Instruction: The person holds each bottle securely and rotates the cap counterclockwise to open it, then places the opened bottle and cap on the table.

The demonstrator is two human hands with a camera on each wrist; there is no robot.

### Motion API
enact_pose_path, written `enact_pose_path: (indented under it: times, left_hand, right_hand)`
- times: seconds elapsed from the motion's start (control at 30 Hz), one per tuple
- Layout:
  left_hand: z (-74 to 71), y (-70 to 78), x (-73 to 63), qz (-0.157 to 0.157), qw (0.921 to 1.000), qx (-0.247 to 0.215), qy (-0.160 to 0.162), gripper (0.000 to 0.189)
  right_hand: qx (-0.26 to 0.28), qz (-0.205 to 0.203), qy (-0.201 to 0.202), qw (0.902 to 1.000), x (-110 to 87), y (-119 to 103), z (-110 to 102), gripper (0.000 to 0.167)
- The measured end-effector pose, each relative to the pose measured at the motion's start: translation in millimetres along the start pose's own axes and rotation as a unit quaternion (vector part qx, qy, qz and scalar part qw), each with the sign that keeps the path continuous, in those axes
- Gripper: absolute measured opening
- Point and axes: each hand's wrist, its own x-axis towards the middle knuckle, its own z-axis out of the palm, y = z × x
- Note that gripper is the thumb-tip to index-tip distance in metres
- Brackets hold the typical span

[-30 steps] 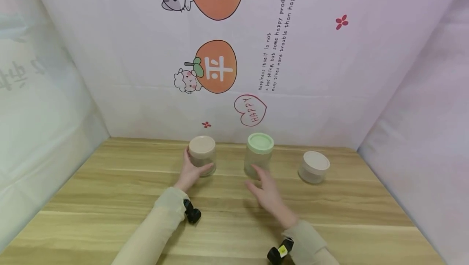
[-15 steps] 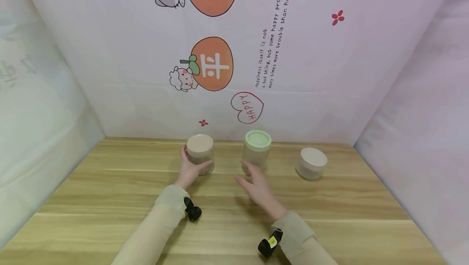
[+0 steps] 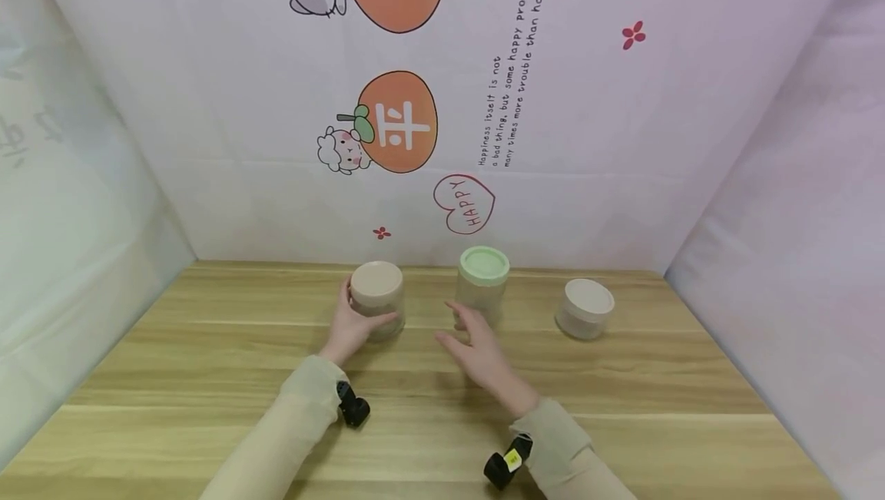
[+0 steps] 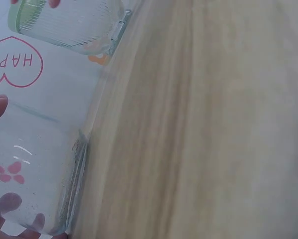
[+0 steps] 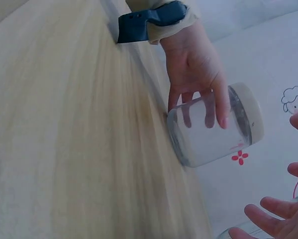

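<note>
My left hand (image 3: 350, 329) grips a clear jar with a beige lid (image 3: 376, 282), thumb on the near side and fingers around the far left side. The right wrist view shows this clear jar (image 5: 208, 132) upright, its base at the tabletop. My right hand (image 3: 484, 350) is held with spread fingers, palm toward the left, just in front of a taller ribbed jar with a pale green lid (image 3: 484, 273). It partly hides that jar's lower part in the head view. No object is in my right hand.
A short jar with a whitish lid (image 3: 586, 306) stands farther right on the wooden table (image 3: 415, 446). Printed white cloth (image 3: 567, 200) hangs along the table's back edge, with more white cloth at both sides.
My right hand has shifted left relative to the green-lidded jar. The beige-lidded jar has come slightly nearer with my left hand. The head view has shifted a little.
</note>
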Motion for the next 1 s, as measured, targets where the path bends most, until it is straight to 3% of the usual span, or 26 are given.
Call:
enact_pose_path:
  times: [0.23,0.37,0.73,1.0]
  left_hand:
    - [-5.7,5.6,-9.7,0.001,0.9995,0.027,-0.017,0.104]
    - [-7.2,11.0,-16.3,0.019,0.998,0.051,-0.033,0.1]
    - [-4.3,20.5,-32.4,0.045,0.9895,0.117,-0.072,0.103]
    - [3.6,30.0,-49.8,0.065,0.9843,0.129,-0.101,0.101]
  right_hand:
    - [0.03,-0.019,0.005,0.9994,-0.8,-16.4,-5.3,0.053]
    - [0.04,-0.026,0.007,0.9988,-1.0,-25.3,-11.5,0.055]
    - [-0.002,-0.036,0.006,0.9993,0.1,-37.0,-30.5,0.061]
    - [-0.015,-0.034,-0.01,0.9993,-1.6,-37.9,-40.2,0.062]
